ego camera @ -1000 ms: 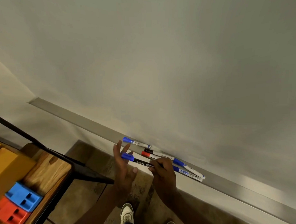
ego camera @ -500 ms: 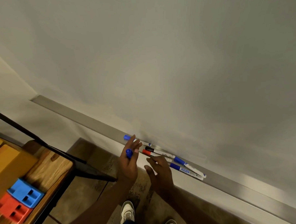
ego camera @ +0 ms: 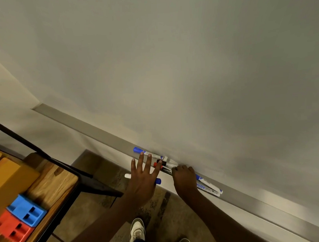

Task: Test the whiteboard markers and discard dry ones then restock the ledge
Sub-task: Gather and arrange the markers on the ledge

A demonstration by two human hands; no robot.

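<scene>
The blue-capped marker [ego camera: 158, 181] crossing under the left hand [ego camera: 141, 179] could drop to the floor [ego camera: 95, 179]: its fingers are splayed straight and the thumb is hidden, so the hold cannot be told. The right hand [ego camera: 184, 178], fingers curled onto the black marker [ego camera: 166, 171] on the ledge [ego camera: 257, 200] at its 11 o'clock, could knock the other markers [ego camera: 208, 184] off. Against half a second ago, the left no longer pinches its marker and the right is no longer flat and open

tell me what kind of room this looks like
Probably a classroom or meeting room, though little of it shows. A large whiteboard fills the wall, its metal ledge holds several markers, and a wooden table at the left carries coloured plastic blocks.
</scene>
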